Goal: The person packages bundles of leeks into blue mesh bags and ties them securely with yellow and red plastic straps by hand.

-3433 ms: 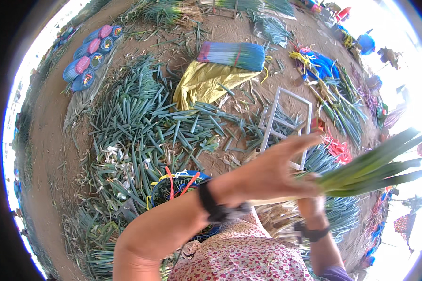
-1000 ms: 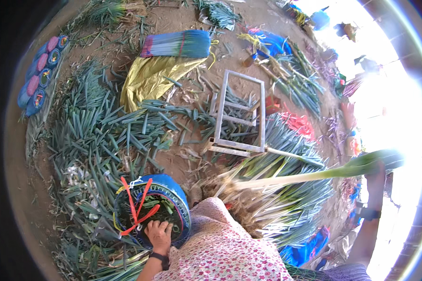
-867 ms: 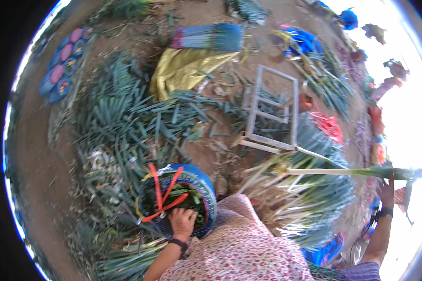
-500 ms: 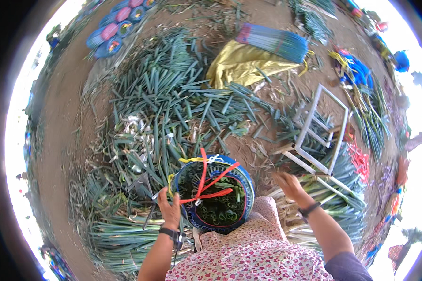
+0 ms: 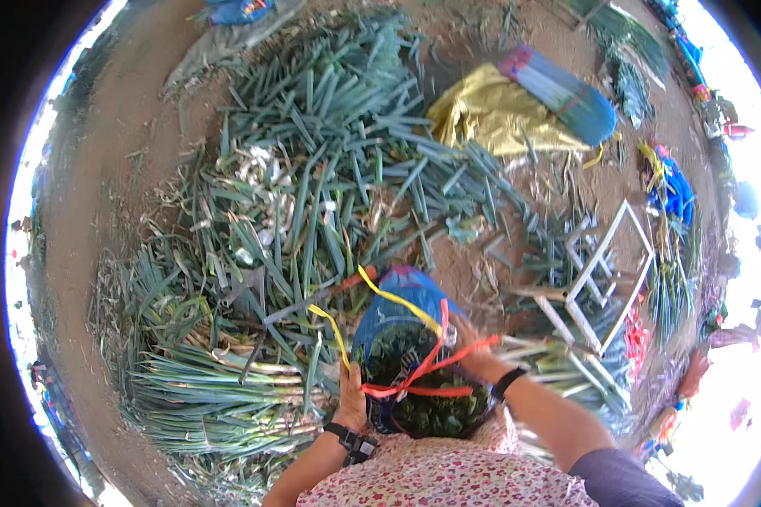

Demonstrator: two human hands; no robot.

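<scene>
Close in front of my lap stands a blue bag (image 5: 418, 291) packed with cut green onions (image 5: 442, 410), their round ends facing up. Red tie strips (image 5: 432, 391) cross over its mouth, and a yellow tie strip (image 5: 402, 300) lies over its far side. My left hand (image 5: 353, 400) grips the bag's left side, its fingers pointing away from me. On the right side my right hand (image 5: 475, 348) is closed against the bag near the red strips, with its fingertips partly hidden.
A long pile of cut green onion tops (image 5: 330, 110) spreads ahead. Bundled green onions (image 5: 220, 393) lie at the left. At the right stands a metal frame (image 5: 596, 262). Farther off, a filled blue bag (image 5: 566, 97) rests on a yellow sheet (image 5: 490, 114).
My right hand has come in from the right onto the bag. The bag has tilted and shifted right, and the red and yellow strips have swung. The view has shifted too.
</scene>
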